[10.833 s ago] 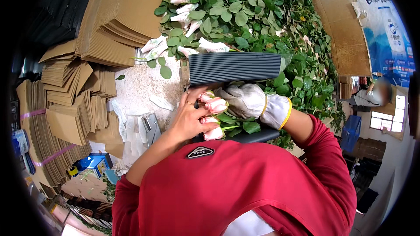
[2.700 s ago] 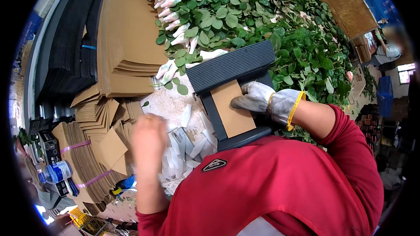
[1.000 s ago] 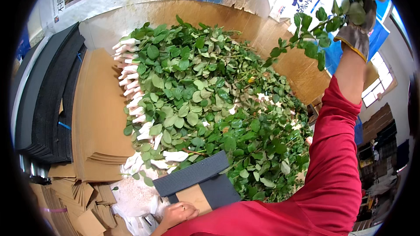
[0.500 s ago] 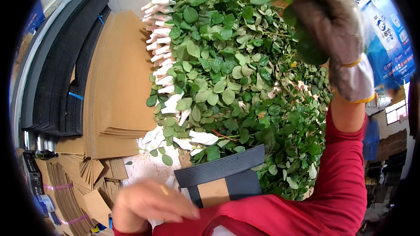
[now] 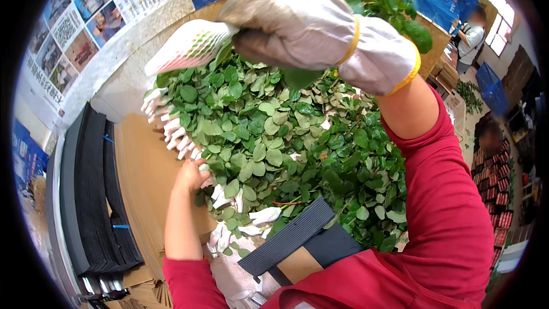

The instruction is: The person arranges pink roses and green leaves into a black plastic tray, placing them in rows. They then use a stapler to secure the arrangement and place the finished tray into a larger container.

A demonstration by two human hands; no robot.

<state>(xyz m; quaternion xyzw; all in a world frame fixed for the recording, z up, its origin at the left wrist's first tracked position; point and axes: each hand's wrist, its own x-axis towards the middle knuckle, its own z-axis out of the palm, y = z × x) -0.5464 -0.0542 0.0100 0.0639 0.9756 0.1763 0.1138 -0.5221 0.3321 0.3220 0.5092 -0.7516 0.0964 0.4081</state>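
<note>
A single long-stemmed flower with its bud wrapped in a white foam mesh sleeve is being held up close to the camera, its long axis running from the sleeved bud at the upper left across to the leafy stem, which is disappearing under the gloved right hand; that hand, in a grey-white knit glove with a yellow cuff band, is closing round the stem just behind the bud, so the flower is sitting above the heap rather than on it. The bare left hand is lying much lower, at the left edge of the big heap of green-leaved flower stems, fingers curled against the white-sleeved buds there; whether it is pinching one cannot be told. So the lifted flower belongs to the right hand, well apart from the left. The heap's stems are lying mostly crosswise, sleeved buds lined up along its left edge, about a dozen of them visible, the leaves hiding an uncountable rest. The heap is resting on a brown cardboard sheet covering the bench. One dark grey ribbed corrugated sheet is lying at the near edge against the person's red-sleeved chest, and one stack of black ribbed sheets is running along the bench's left edge.
</note>
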